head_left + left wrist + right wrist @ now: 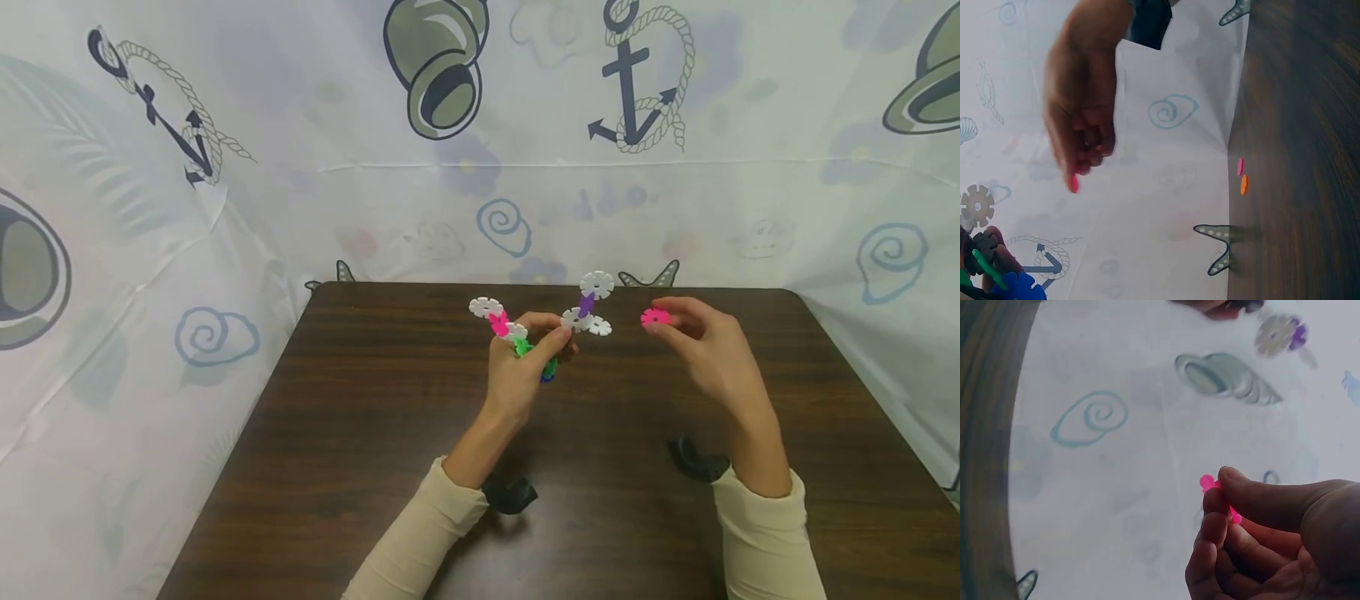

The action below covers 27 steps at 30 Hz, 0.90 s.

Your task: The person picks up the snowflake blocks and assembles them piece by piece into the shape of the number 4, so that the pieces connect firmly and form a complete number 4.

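Notched plastic snowflake discs in white, pink, green, blue and purple form a joined assembly point(597, 285), held in my left hand point(516, 379) above the table. Its white discs stick out on both sides of the hand, and the fingers hide part of the middle. In the left wrist view, a blue disc point(1020, 287) of the assembly shows at the lower left corner. To the right, apart from the assembly, my right hand point(716, 358) pinches a single pink disc point(656, 317) between thumb and forefinger. The same pink disc point(1209, 483) appears edge-on in the right wrist view.
Below the hands is a dark wooden table point(360, 450). A pink disc point(1240, 167) and an orange disc point(1244, 185) lie on it in the left wrist view. White cloth point(405, 217) printed with shells and anchors hangs behind and at the sides.
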{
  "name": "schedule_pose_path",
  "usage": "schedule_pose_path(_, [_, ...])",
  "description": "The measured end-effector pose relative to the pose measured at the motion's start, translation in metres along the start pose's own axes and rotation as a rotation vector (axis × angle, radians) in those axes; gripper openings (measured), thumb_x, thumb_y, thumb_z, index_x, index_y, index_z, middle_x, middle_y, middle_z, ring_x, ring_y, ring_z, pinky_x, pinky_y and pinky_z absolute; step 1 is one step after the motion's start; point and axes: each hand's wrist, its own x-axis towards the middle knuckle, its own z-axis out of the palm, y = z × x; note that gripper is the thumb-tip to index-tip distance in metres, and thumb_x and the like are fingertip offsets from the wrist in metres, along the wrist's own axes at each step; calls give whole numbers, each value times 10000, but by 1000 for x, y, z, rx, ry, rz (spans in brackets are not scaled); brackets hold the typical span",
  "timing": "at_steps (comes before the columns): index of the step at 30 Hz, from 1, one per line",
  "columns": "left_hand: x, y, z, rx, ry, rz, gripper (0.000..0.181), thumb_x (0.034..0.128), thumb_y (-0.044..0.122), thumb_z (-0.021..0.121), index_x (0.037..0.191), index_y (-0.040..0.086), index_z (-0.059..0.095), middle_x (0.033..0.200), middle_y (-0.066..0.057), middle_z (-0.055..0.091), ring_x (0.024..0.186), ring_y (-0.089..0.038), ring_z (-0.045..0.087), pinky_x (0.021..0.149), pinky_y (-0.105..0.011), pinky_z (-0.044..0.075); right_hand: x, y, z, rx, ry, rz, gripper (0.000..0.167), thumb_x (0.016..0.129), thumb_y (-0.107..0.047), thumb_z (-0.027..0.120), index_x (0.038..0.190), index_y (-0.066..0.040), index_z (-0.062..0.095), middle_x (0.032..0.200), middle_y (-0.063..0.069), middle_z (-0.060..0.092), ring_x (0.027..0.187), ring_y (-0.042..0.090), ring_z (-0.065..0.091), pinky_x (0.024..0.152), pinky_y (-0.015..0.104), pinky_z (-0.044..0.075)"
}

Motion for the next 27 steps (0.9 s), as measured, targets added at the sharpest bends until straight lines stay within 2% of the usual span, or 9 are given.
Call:
schedule_pose_path(4, [0,0,0,6,7,-3,182,976,168,717,1060,7,714,1011,-372,687,822,-141,742,828,-275,623,-7,-13,0,28,25,-48,436,992,-353,698,1371,-142,648,1071,114,758,866,-33,602,737,157,452])
schedule_pose_path(6, [0,0,0,6,12,-5,181,974,170,721,1058,10,716,972,-282,730,820,-149,744,838,-288,626,-9,-18,1,30,32,-66,423,990,-334,703,1368,-151,652,1055,104,759,856,-31,604,727,149,453])
schedule_pose_path(10, [1,0,1,7,17,-7,185,972,176,725,1057,13,717,888,-22,771,819,-162,745,835,-296,629,-15,-28,2,37,43,-107,406,992,-301,704,1369,-161,649,1041,80,754,843,7,610,715,145,466])
schedule_pose_path(12, [1,0,1,6,17,-7,187,973,174,724,1058,8,715,871,38,766,819,-162,744,830,-292,628,-19,-33,2,48,59,-133,395,989,-270,709,1365,-162,652,1033,74,752,834,14,614,720,129,470])
schedule_pose_path(15, [1,1,1,4,20,-6,184,973,168,723,1055,4,714,880,-14,768,816,-161,742,824,-289,627,-23,-40,2,69,95,-179,379,974,-214,728,1346,-173,668,1013,69,755,832,-2,622,744,100,470])
schedule_pose_path(19, [1,1,1,-8,24,-9,172,974,150,719,1056,-2,712,951,-253,737,804,-158,742,824,-296,631,-29,-49,4,85,145,-230,379,948,-158,754,1319,-200,692,988,60,765,837,-47,624,764,86,461])
schedule_pose_path(22, [2,1,2,-11,27,-13,166,975,140,716,1058,-4,710,993,-359,692,798,-151,740,815,-294,632,-32,-53,6,85,161,-245,386,936,-135,764,1308,-213,699,984,54,772,851,-77,618,768,87,457])
schedule_pose_path(25, [1,2,2,-16,27,-19,167,974,136,715,1057,-9,705,987,-355,695,798,-150,740,819,-292,631,-32,-54,9,68,167,-255,384,927,-124,769,1298,-198,705,971,48,775,872,-101,610,782,70,456])
schedule_pose_path(27, [1,2,2,-23,26,-26,169,973,137,717,1056,-10,703,954,-284,727,801,-153,739,824,-292,630,-32,-53,12,55,170,-263,381,923,-121,771,1293,-188,708,958,45,777,876,-114,604,792,60,455])
